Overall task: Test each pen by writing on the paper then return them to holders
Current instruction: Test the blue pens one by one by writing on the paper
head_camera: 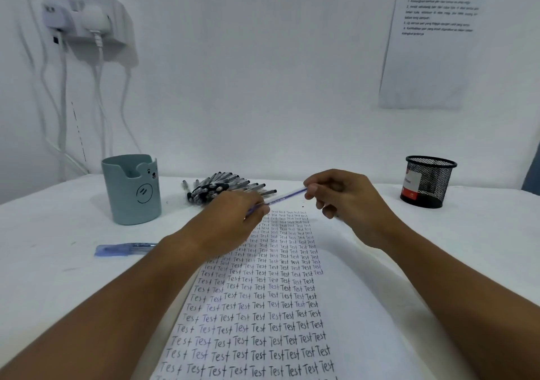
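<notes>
A thin blue pen (285,197) is held level above the top of the paper (260,315), which is covered in rows of the word "Test". My left hand (230,222) grips one end of it and my right hand (342,195) pinches the other end between thumb and fingers. A pile of several black pens (225,189) lies on the table just beyond my left hand. A teal bear-face holder (133,189) stands at the left. A black mesh holder (428,181) stands at the far right.
A blue pen or cap (125,248) lies on the white table left of my left forearm. Cables hang from a wall socket unit (87,20) at the upper left. A printed sheet (432,37) is stuck on the wall at the upper right.
</notes>
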